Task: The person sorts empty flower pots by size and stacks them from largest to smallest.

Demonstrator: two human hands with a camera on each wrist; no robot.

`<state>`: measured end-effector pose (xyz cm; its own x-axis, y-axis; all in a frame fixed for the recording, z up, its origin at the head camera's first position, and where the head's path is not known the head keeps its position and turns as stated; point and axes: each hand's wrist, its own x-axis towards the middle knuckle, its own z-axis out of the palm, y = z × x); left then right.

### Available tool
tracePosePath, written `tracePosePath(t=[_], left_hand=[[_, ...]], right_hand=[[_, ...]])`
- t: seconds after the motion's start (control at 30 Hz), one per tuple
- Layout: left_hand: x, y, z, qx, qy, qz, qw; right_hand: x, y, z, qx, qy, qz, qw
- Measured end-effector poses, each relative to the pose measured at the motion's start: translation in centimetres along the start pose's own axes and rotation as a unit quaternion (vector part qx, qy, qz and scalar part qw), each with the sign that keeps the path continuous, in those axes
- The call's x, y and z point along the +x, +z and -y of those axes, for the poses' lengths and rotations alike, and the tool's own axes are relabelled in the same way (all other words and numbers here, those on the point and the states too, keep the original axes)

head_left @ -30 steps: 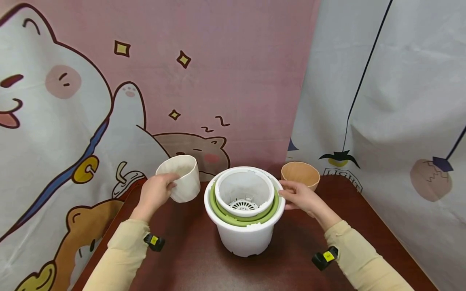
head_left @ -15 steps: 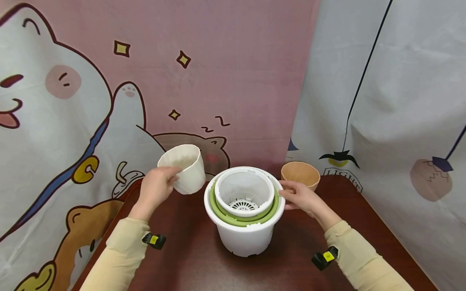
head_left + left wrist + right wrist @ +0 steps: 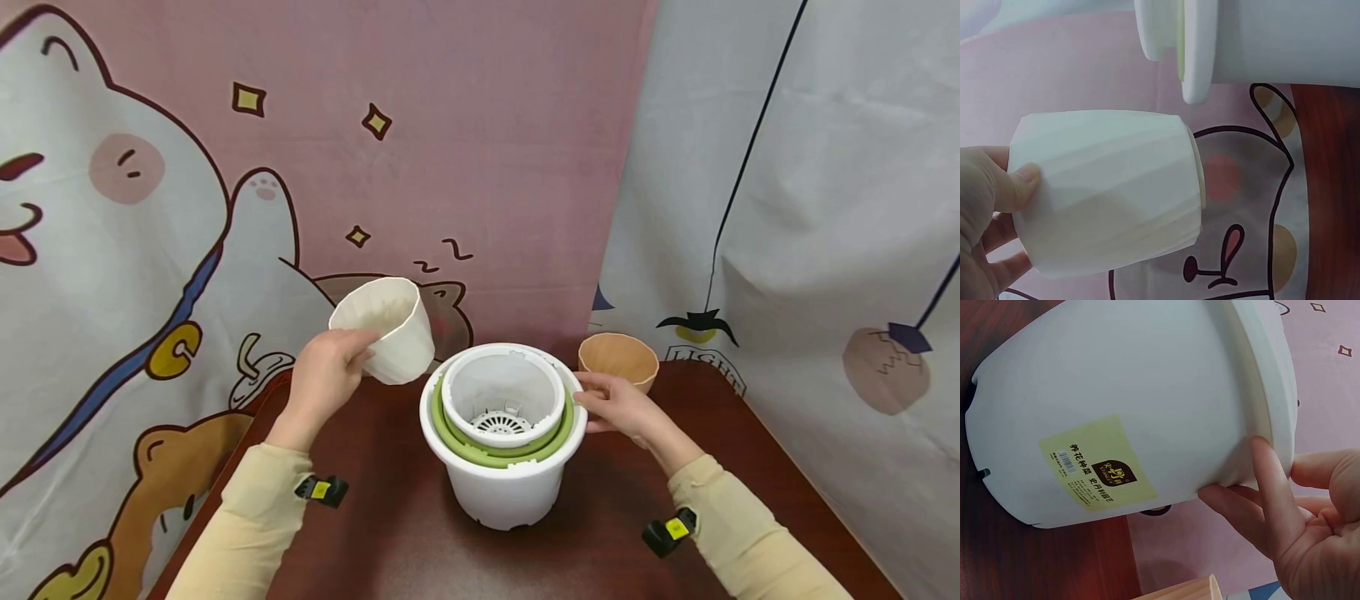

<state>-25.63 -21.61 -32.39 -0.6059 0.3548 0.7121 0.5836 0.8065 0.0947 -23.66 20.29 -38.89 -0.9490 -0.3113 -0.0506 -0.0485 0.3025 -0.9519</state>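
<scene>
In the head view my left hand [image 3: 324,375] pinches the rim of a small white flowerpot [image 3: 405,343], thumb on one side and fingers on the other. This pot hangs tilted above the table, and its ribbed wall fills much of the left wrist view. At the middle stands a large white flowerpot [image 3: 504,492] with a green pot [image 3: 480,454] and a smaller white pot [image 3: 504,383] nested inside, the innermost having a slotted bottom. My right hand [image 3: 618,408] grips the large pot's rim at its right side. A yellow-green label [image 3: 1097,462] shows on its wall in the right wrist view.
An orange-brown flowerpot [image 3: 618,362] stands at the back right, behind my right hand. The dark red table [image 3: 397,533] meets a pink cartoon cloth [image 3: 487,167] at the back and a white printed cloth [image 3: 825,208] on the right.
My left hand has raised the small white flowerpot and carried it a little to the right, toward the nested pots, tilting it more. The right hand and the large pot have stayed put.
</scene>
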Motion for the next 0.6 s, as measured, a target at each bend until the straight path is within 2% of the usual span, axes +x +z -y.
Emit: tracePosePath(t=[0.6], left_hand=[[1.7, -0.9, -1.8, -0.02, 0.053, -0.055, 0.9969]], right_hand=[[-0.1, 0.1, 0.1, 0.0, 0.005, -0.002, 1.0]])
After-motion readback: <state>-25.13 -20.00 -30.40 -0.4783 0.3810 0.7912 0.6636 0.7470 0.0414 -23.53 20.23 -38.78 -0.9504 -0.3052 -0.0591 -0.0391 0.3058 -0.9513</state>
